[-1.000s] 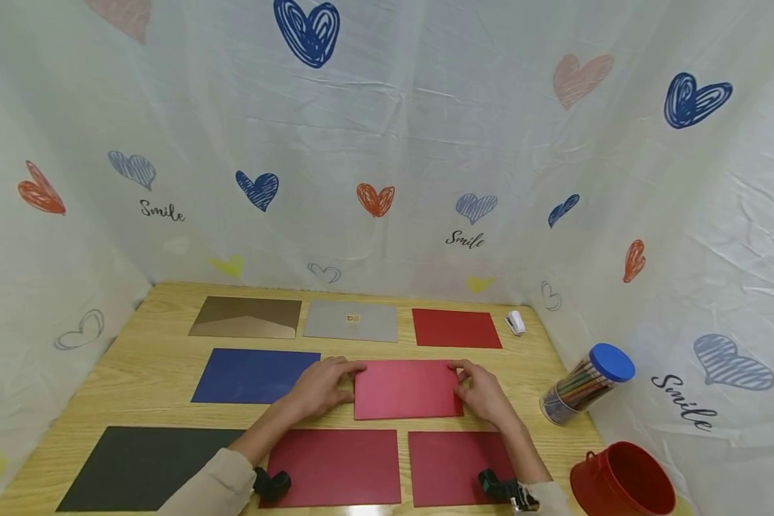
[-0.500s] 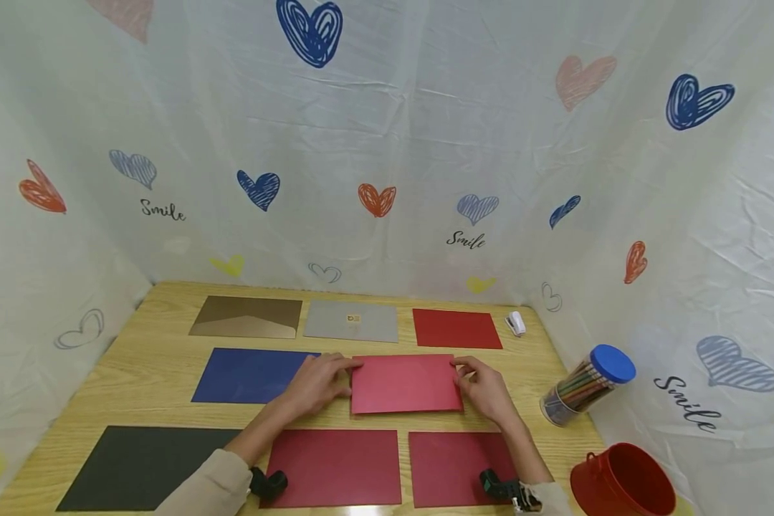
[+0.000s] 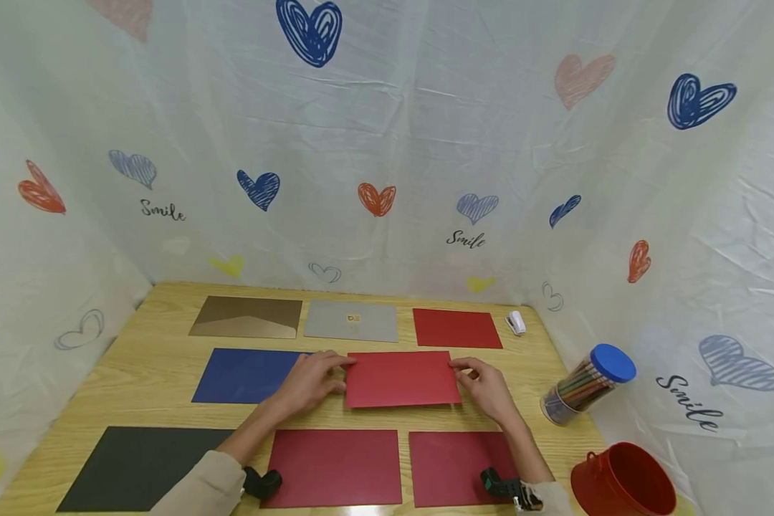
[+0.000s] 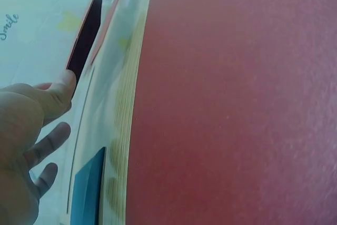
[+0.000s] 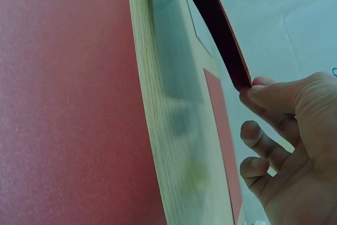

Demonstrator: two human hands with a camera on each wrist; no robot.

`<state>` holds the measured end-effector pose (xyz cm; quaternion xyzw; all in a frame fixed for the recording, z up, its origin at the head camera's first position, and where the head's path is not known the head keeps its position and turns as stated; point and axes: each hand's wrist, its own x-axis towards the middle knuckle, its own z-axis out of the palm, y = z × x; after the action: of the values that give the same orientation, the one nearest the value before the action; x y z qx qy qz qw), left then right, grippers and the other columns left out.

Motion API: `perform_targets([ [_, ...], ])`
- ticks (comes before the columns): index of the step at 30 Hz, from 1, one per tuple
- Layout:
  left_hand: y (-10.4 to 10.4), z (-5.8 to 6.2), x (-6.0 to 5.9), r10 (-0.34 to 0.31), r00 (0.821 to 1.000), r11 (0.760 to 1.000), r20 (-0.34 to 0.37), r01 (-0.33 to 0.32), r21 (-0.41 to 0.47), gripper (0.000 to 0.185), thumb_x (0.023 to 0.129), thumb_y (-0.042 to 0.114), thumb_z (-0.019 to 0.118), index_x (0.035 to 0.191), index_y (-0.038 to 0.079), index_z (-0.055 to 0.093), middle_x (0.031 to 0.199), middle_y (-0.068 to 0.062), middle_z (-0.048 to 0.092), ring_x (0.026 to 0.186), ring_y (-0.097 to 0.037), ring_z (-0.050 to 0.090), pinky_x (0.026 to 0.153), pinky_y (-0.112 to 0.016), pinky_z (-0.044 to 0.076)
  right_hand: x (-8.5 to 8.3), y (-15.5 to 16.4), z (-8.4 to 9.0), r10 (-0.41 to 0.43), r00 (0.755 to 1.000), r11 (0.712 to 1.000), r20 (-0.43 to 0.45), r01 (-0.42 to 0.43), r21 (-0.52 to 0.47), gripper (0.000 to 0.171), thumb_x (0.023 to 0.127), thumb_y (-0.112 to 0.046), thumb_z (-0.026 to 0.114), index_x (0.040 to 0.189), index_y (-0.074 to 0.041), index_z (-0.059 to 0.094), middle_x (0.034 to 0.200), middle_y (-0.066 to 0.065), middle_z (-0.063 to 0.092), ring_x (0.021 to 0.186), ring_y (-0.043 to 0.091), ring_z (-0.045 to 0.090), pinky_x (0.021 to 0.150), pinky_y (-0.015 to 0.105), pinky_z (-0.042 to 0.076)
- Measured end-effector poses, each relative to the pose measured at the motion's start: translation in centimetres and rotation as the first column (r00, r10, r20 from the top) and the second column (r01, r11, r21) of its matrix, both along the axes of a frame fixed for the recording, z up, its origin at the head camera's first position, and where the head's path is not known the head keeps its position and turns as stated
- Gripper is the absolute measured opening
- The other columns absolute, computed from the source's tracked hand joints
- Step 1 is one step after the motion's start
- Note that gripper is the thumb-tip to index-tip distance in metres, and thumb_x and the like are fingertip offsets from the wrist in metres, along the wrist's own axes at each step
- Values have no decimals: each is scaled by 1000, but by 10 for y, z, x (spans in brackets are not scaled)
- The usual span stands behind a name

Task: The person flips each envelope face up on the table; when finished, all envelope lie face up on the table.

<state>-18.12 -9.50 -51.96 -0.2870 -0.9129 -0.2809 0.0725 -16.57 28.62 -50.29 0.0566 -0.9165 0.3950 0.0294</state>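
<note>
Between my two hands a red rectangular card point(image 3: 403, 380) is held raised off the table. My left hand point(image 3: 309, 381) pinches its left edge between thumb and fingers. At the opposite edge my right hand point(image 3: 486, 390) pinches the card with thumb and index finger. The right wrist view shows the card's dark underside point(image 5: 218, 30) clear of the tabletop, with the other fingers of the right hand point(image 5: 310, 135) loosely curled below. A blue sheet point(image 3: 248, 376) lies beside the left hand, partly covered by it. Two dark red sheets point(image 3: 337, 469) point(image 3: 461, 469) lie flat below the card.
A bronze sheet point(image 3: 245, 317), a grey sheet point(image 3: 351, 320) and a red sheet point(image 3: 457, 328) line the back. A white stapler point(image 3: 515, 322) sits behind right. At right stand a pencil jar point(image 3: 583, 387) and a red bucket point(image 3: 587, 480). A black sheet point(image 3: 142, 469) lies front left.
The red card has risen and moved slightly left and away from me, both hands still pinching its sides. My left hand has shifted left along with it. The other sheets have not moved.
</note>
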Motion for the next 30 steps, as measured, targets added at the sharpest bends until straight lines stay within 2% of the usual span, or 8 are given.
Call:
perform_targets([
  [8,-7,0,-1,-49,999,996,-2,49,75,45,87,26,79,130,19,69,113,4,70,93,-15,66,83,-42,44,2,1,1,36,999,999,3,-36,-32,24,95,-12,71,116,-23,75,109,-3,72,87,18,59,63,27,47],
  [15,-11,0,-2,-86,996,987,-30,89,134,39,88,20,78,126,15,70,114,0,71,91,-18,66,75,-31,53,3,2,2,37,999,999,2,-37,-34,16,95,-14,71,105,-26,77,102,-6,72,82,17,57,60,26,46],
  [22,-11,3,-1,-60,996,988,73,49,145,36,90,20,76,125,18,70,118,3,70,96,-17,65,78,-31,52,4,3,2,36,999,999,16,-35,-37,17,94,-13,72,104,-26,76,98,-6,72,81,17,56,59,26,45],
  [26,-11,3,-1,-45,995,990,91,32,139,35,90,20,76,124,19,71,118,4,71,96,-16,65,79,-31,53,4,3,2,34,999,998,15,-34,-48,18,94,-11,72,104,-25,76,97,-5,72,83,18,57,60,26,46],
  [30,-11,4,-2,-31,996,990,88,19,139,25,91,22,75,116,23,74,110,8,72,90,-9,64,74,-27,52,3,2,2,32,999,998,-8,-33,-49,20,95,-7,70,105,-24,76,103,-4,72,87,19,58,60,26,48],
])
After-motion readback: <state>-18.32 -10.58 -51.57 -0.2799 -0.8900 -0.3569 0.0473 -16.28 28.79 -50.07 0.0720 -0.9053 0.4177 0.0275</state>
